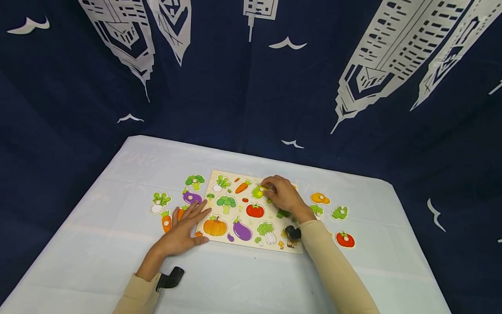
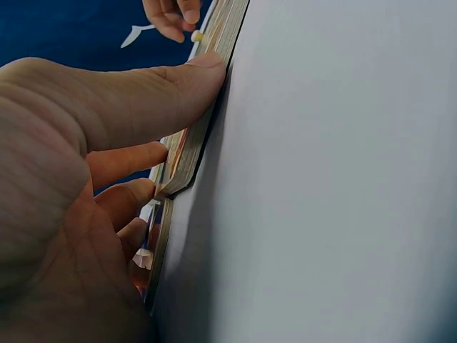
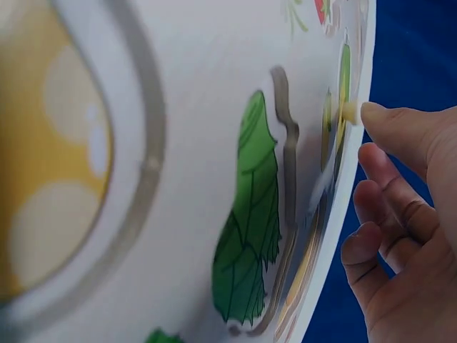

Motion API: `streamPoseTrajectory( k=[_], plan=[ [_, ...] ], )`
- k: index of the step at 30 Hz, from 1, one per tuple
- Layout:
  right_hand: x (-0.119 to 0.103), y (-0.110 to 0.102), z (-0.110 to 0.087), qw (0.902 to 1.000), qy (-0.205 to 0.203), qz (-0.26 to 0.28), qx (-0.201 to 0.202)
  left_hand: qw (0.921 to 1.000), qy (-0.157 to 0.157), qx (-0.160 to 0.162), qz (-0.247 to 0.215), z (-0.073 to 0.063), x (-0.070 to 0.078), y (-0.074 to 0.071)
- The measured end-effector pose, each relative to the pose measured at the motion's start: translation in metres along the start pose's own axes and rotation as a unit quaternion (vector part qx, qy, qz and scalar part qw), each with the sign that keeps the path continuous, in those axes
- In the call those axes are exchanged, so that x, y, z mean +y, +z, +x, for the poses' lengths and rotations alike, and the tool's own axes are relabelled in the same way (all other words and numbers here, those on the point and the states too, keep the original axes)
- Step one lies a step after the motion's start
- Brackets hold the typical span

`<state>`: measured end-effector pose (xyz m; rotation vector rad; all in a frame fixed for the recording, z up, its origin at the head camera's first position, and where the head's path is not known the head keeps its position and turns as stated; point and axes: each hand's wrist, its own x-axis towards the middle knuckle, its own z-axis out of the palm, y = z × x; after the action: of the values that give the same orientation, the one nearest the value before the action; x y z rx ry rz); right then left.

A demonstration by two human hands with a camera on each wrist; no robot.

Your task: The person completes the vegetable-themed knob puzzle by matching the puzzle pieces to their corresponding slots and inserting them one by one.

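Observation:
A pale wooden vegetable puzzle board (image 1: 251,226) lies flat, with pictures such as a pumpkin (image 1: 215,226), an eggplant (image 1: 242,229) and a tomato (image 1: 255,210). At its far edge, my right hand (image 1: 284,194) pinches the small knob (image 3: 350,112) of a green pepper piece (image 1: 257,192). The thumb shows at the knob in the right wrist view; the index finger is mostly hidden behind it. My left hand (image 1: 180,233) rests with spread fingers on the board's left edge, its thumb (image 2: 164,93) along the near edge. An orange piece (image 1: 182,212) shows partly beneath those fingers.
Left of the board lie knobbed pieces: a broccoli (image 1: 195,182), an eggplant (image 1: 191,196), a radish (image 1: 159,203) and a carrot (image 1: 166,222). To the right are a potato (image 1: 320,198), a leafy green (image 1: 339,213) and a tomato (image 1: 345,239). A dark blue curtain (image 1: 243,96) hangs behind.

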<state>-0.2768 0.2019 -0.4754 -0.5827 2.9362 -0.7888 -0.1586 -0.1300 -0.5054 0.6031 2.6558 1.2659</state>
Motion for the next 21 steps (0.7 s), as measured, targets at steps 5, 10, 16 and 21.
streamPoseTrajectory(
  k=[5,10,16,21],
  plan=[
    [0.004,-0.006,-0.004,0.9999,0.001,0.015,0.002,1.0000,-0.004,0.001,-0.002,0.000,-0.001,0.001],
    [0.010,-0.011,-0.010,0.9997,-0.002,0.024,0.003,1.0000,0.001,0.005,-0.005,0.000,0.000,0.001],
    [0.019,-0.016,-0.016,0.9995,0.002,0.031,0.007,0.9999,0.006,0.010,-0.005,-0.001,0.000,0.001],
    [0.025,-0.023,-0.020,0.9992,0.004,0.035,0.016,1.0000,-0.002,0.004,0.000,0.000,-0.001,0.000]
  ],
)
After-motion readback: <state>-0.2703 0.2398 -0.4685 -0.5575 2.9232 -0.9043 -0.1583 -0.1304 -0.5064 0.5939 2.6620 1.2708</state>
